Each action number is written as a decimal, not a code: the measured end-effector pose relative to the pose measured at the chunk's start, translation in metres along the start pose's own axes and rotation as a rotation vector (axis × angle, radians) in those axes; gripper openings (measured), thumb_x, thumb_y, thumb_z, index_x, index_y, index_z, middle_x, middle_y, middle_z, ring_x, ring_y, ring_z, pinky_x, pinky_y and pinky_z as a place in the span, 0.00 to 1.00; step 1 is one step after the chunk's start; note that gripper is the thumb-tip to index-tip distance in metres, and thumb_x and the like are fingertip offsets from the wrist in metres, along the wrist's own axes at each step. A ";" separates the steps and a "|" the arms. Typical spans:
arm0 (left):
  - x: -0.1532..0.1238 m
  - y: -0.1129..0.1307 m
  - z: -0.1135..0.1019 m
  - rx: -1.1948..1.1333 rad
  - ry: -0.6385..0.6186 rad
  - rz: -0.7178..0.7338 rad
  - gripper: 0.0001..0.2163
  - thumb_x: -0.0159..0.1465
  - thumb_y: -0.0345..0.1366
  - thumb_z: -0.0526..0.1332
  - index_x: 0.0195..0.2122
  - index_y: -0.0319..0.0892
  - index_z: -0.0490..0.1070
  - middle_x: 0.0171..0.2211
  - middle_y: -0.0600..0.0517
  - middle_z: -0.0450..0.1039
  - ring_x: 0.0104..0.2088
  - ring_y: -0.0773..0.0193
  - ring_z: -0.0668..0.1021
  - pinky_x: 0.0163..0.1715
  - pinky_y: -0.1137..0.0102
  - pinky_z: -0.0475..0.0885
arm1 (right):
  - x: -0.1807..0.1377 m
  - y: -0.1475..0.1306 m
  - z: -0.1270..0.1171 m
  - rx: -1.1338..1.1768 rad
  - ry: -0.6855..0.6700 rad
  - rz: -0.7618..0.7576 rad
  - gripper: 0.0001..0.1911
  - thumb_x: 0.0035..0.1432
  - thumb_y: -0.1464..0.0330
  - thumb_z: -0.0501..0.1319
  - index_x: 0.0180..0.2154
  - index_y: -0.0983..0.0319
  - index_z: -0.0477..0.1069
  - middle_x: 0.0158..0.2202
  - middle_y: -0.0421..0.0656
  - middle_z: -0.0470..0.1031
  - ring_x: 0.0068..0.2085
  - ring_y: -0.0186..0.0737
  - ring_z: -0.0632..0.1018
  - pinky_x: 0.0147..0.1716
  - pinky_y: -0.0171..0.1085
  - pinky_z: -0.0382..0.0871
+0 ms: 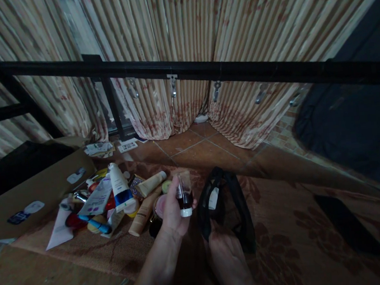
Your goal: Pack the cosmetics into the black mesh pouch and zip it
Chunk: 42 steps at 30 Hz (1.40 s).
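My left hand (173, 218) is wrapped round a small clear bottle (184, 196) with dark liquid inside. Its white cap points down toward me. To the right, my right hand (225, 251) is closed on the near rim of a black pouch (245, 213), whose top gapes open. Inside the pouch lies an item with a white label (213, 198). Left of my hands is a pile of cosmetics: a white and blue tube (120, 187), a beige tube (152, 184), a tan tube (143, 214), a pink tube (60, 226) and several smaller containers.
A cardboard box (46, 187) stands at the left. A patterned brown cloth (283, 236) lies under everything, with a flat black object (349, 225) at the right. Behind are a black rail (182, 67), striped curtains (178, 22) and floor tiles (193, 146).
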<state>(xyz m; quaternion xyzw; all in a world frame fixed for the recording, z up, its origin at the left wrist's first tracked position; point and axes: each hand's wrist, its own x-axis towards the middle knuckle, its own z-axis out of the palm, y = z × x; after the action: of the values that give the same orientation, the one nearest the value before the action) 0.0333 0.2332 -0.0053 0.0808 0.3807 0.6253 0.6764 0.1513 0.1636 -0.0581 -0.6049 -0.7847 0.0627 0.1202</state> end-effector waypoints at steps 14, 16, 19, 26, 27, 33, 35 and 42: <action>0.000 -0.010 -0.001 0.161 -0.085 0.190 0.19 0.43 0.33 0.72 0.34 0.42 0.67 0.23 0.60 0.66 0.19 0.75 0.69 0.20 0.77 0.65 | 0.001 -0.002 -0.002 0.019 0.014 -0.019 0.16 0.57 0.80 0.52 0.43 0.63 0.71 0.36 0.46 0.78 0.36 0.37 0.78 0.37 0.31 0.65; 0.000 -0.010 -0.001 0.164 -0.073 0.197 0.19 0.43 0.34 0.72 0.35 0.42 0.68 0.24 0.60 0.67 0.19 0.74 0.69 0.20 0.77 0.64 | 0.002 -0.002 -0.002 0.012 0.014 -0.023 0.16 0.57 0.80 0.52 0.43 0.63 0.71 0.35 0.45 0.78 0.34 0.37 0.78 0.35 0.31 0.65; 0.000 -0.009 -0.002 0.172 -0.052 0.206 0.16 0.44 0.35 0.71 0.32 0.41 0.68 0.24 0.59 0.68 0.18 0.74 0.69 0.18 0.77 0.62 | 0.001 -0.001 -0.001 0.005 0.011 -0.014 0.18 0.56 0.82 0.51 0.43 0.62 0.71 0.35 0.45 0.78 0.34 0.37 0.78 0.36 0.32 0.65; 0.001 -0.008 -0.004 0.155 -0.051 0.215 0.10 0.47 0.36 0.68 0.28 0.39 0.72 0.22 0.56 0.69 0.21 0.71 0.70 0.17 0.76 0.61 | -0.001 0.000 0.003 -0.040 0.014 -0.007 0.17 0.55 0.83 0.52 0.42 0.63 0.72 0.34 0.46 0.78 0.34 0.38 0.78 0.37 0.33 0.66; 0.001 -0.009 -0.005 0.154 -0.050 0.216 0.10 0.47 0.37 0.68 0.28 0.39 0.72 0.22 0.56 0.69 0.21 0.70 0.71 0.17 0.76 0.62 | -0.001 0.000 0.003 -0.030 0.013 -0.012 0.17 0.55 0.83 0.52 0.42 0.64 0.71 0.34 0.46 0.78 0.34 0.38 0.78 0.37 0.32 0.65; 0.004 -0.012 -0.008 0.152 -0.010 0.227 0.08 0.47 0.37 0.67 0.25 0.40 0.71 0.19 0.55 0.69 0.21 0.69 0.71 0.17 0.76 0.63 | -0.001 0.001 0.003 -0.017 0.009 -0.012 0.20 0.55 0.83 0.51 0.45 0.64 0.71 0.35 0.46 0.78 0.35 0.38 0.78 0.37 0.32 0.65; 0.004 -0.011 -0.008 0.148 0.004 0.221 0.09 0.48 0.38 0.67 0.24 0.39 0.71 0.20 0.54 0.70 0.21 0.68 0.72 0.18 0.76 0.64 | -0.001 0.001 0.003 -0.018 0.004 -0.011 0.19 0.55 0.83 0.51 0.44 0.64 0.71 0.35 0.45 0.78 0.34 0.38 0.78 0.36 0.33 0.65; 0.000 -0.005 -0.002 0.075 -0.004 0.125 0.13 0.55 0.43 0.63 0.31 0.37 0.73 0.25 0.49 0.76 0.22 0.67 0.74 0.19 0.74 0.66 | 0.001 0.001 0.006 0.002 -0.001 -0.007 0.19 0.55 0.84 0.51 0.44 0.64 0.72 0.36 0.46 0.78 0.35 0.37 0.78 0.36 0.32 0.64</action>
<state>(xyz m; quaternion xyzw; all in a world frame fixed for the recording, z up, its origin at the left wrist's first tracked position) 0.0360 0.2318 -0.0099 0.1309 0.3964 0.6515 0.6334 0.1507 0.1653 -0.0643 -0.6019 -0.7868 0.0632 0.1208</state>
